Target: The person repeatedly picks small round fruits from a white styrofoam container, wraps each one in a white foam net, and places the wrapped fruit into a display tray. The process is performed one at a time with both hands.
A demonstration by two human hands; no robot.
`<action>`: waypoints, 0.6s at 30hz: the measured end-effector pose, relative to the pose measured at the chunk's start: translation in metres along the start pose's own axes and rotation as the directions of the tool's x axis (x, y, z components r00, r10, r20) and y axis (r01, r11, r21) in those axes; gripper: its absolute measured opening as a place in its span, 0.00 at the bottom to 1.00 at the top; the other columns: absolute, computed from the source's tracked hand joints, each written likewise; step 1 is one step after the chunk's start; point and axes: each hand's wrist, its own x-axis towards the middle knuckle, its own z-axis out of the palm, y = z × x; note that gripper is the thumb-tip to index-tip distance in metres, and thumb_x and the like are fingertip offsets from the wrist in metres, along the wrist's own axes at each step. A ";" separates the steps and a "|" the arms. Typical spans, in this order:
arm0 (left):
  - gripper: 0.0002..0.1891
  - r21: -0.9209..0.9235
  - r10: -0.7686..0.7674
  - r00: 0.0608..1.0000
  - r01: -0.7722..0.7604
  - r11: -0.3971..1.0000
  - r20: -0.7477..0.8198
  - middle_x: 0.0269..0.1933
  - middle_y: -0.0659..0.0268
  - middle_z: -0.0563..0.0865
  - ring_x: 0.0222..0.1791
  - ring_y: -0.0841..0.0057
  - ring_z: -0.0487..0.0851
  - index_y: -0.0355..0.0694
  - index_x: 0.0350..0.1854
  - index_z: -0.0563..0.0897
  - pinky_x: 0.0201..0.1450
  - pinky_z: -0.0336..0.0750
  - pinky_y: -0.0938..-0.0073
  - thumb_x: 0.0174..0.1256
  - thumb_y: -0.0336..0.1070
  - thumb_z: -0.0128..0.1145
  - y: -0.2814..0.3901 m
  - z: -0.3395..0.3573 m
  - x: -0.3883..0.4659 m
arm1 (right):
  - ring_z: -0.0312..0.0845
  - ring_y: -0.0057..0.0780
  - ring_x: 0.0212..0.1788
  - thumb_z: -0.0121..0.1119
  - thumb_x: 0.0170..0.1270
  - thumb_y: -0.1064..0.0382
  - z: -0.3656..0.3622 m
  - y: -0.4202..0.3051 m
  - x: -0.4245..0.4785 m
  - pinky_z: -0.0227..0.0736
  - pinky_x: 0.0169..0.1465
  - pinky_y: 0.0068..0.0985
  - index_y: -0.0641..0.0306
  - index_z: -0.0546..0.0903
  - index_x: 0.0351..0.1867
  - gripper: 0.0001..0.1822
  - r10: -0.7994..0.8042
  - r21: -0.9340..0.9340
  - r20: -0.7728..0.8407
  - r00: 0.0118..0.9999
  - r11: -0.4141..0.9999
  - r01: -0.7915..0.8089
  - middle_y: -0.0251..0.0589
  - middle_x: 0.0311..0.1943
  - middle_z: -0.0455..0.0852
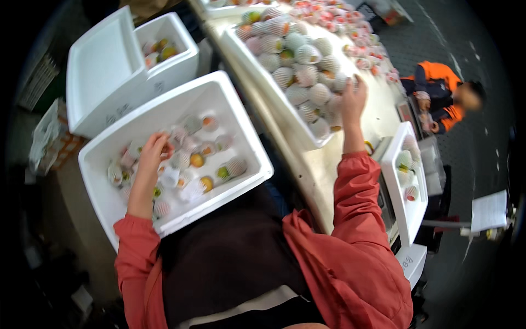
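My left hand (155, 149) is over a deep white foam box (242, 119), its fingers curled; whether anything is between them cannot be told. Below it in the box lie loose round fruits, some bare like the orange one (197, 160), others in foam net sleeves like the net-wrapped fruit (236, 166). My right hand (354, 98) is at the right side of a white foam tray (273, 92) heaped with net-wrapped fruits (307, 54). Its fingers are beside a sleeved fruit (340, 82) at the heap's edge; blur hides whether they grip it.
The tray stands on a pale table (328, 168), with pink-netted fruits (324, 16) farther back. Another foam box (172, 35) and a foam lid (100, 61) are at upper left. A smaller foam tray (404, 214) holds fruits at right. A person in orange (439, 78) is beyond the table.
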 end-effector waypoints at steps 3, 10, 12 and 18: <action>0.12 -0.003 0.047 0.999 -0.047 0.999 0.014 0.34 0.71 0.82 0.33 0.84 0.78 0.41 0.46 0.80 0.39 0.72 0.80 0.75 0.45 0.51 -0.006 -0.005 0.003 | 0.77 0.37 0.45 0.56 0.68 0.64 0.000 -0.033 -0.014 0.73 0.51 0.31 0.72 0.79 0.50 0.14 -0.125 0.071 -0.113 0.986 0.988 0.134 0.50 0.47 0.81; 0.12 -0.155 0.168 0.972 -0.194 0.969 -0.165 0.33 0.70 0.81 0.32 0.84 0.77 0.39 0.43 0.79 0.39 0.72 0.80 0.75 0.42 0.50 0.005 -0.010 0.002 | 0.79 0.19 0.40 0.51 0.71 0.72 0.021 -0.169 -0.085 0.73 0.49 0.18 0.69 0.81 0.42 0.07 -0.149 0.607 0.452 0.879 0.774 -0.180 0.35 0.39 0.84; 0.11 -0.202 0.167 0.955 -0.219 0.954 -0.246 0.33 0.69 0.81 0.31 0.83 0.77 0.38 0.43 0.78 0.39 0.72 0.80 0.75 0.41 0.50 0.013 -0.015 -0.003 | 0.81 0.20 0.41 0.53 0.69 0.72 0.042 -0.194 -0.107 0.74 0.46 0.18 0.69 0.80 0.43 0.06 -0.250 0.599 0.606 0.755 0.768 -0.227 0.36 0.36 0.85; 0.10 -0.257 0.152 0.930 -0.245 0.935 -0.334 0.32 0.69 0.81 0.31 0.83 0.76 0.39 0.41 0.79 0.38 0.72 0.80 0.73 0.39 0.50 0.013 -0.024 0.000 | 0.84 0.31 0.35 0.57 0.69 0.67 0.090 -0.256 -0.170 0.79 0.42 0.28 0.66 0.80 0.46 0.07 -0.537 0.599 0.784 0.311 0.785 -0.156 0.44 0.35 0.87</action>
